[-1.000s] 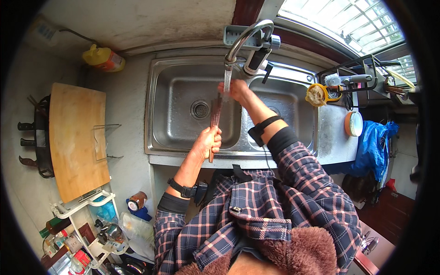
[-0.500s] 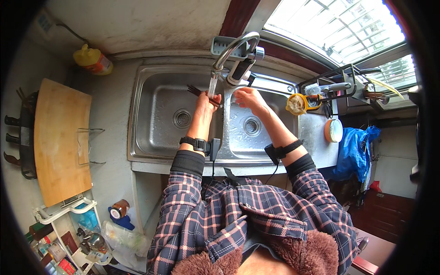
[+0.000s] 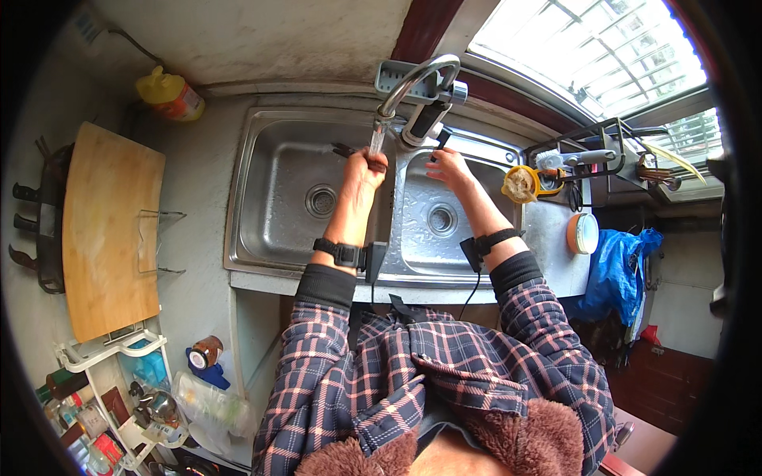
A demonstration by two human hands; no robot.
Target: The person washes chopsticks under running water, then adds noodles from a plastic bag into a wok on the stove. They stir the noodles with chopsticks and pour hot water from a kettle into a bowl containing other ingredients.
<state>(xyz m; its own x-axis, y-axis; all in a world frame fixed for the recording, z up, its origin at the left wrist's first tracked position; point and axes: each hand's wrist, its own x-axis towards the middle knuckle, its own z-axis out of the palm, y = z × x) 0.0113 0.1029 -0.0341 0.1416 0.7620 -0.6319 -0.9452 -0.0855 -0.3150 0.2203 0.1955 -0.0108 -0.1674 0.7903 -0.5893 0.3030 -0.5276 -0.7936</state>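
Note:
Over the divider side of the left sink basin (image 3: pixel 266 230), my left hand (image 3: pixel 363 169) is closed around a bundle of dark chopsticks (image 3: pixel 343 149). Their ends stick out to the left of the fingers. Water runs from the curved chrome faucet (image 3: pixel 419 73) straight onto this hand. My right hand (image 3: pixel 451 166) is raised above the far part of the right basin (image 3: pixel 413 246), apart from the left one. Its fingers are bent together, and a small dark spot shows at the fingertips; what it is stays unclear.
A yellow strainer (image 3: pixel 521 184), a brush (image 3: pixel 556 160) and a wire rack (image 3: pixel 611 147) stand right of the sink, near a round tub (image 3: pixel 583 233). A wooden board (image 3: pixel 111 230) and a yellow bottle (image 3: pixel 170 94) are at the left. A blue bag (image 3: pixel 615 270) hangs at the right.
My right hand has moved away from the left hand, to the right. The left hand stays under the water with the chopsticks, its fingers more curled. The whole view has shifted slightly.

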